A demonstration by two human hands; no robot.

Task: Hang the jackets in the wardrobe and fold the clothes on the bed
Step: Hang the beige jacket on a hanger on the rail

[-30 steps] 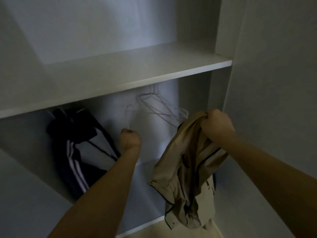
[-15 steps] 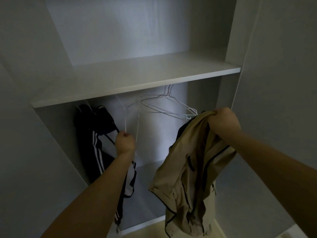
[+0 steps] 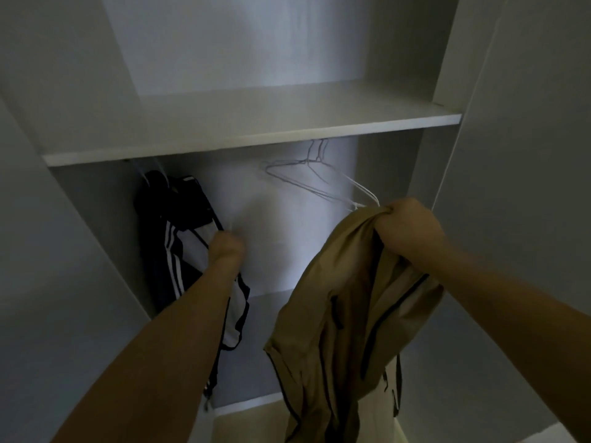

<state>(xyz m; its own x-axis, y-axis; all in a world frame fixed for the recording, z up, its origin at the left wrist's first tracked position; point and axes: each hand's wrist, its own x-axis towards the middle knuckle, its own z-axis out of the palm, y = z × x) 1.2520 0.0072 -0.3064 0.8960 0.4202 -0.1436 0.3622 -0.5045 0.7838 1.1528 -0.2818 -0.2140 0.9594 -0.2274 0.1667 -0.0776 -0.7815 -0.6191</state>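
My right hand (image 3: 407, 230) grips a bunched tan jacket (image 3: 339, 308) by its top, and the jacket hangs down in front of the open wardrobe. My left hand (image 3: 225, 247) is curled in a fist inside the hanging space, holding a thin white wire hanger (image 3: 232, 220) that shows only as a faint blur above the knuckles. A dark jacket with white stripes (image 3: 172, 251) hangs at the left, just behind my left hand. Empty wire hangers (image 3: 307, 177) hang from under the shelf, above and left of my right hand.
A white shelf (image 3: 256, 135) spans the wardrobe above the hanging space. White side panels (image 3: 80, 235) close it in left and right. The wardrobe floor edge (image 3: 246, 404) lies low, with a pale floor in front.
My left hand has pulled down and left with the white hanger, away from the rail. The view has tilted up and shifted. My right hand keeps its grip on the tan jacket.
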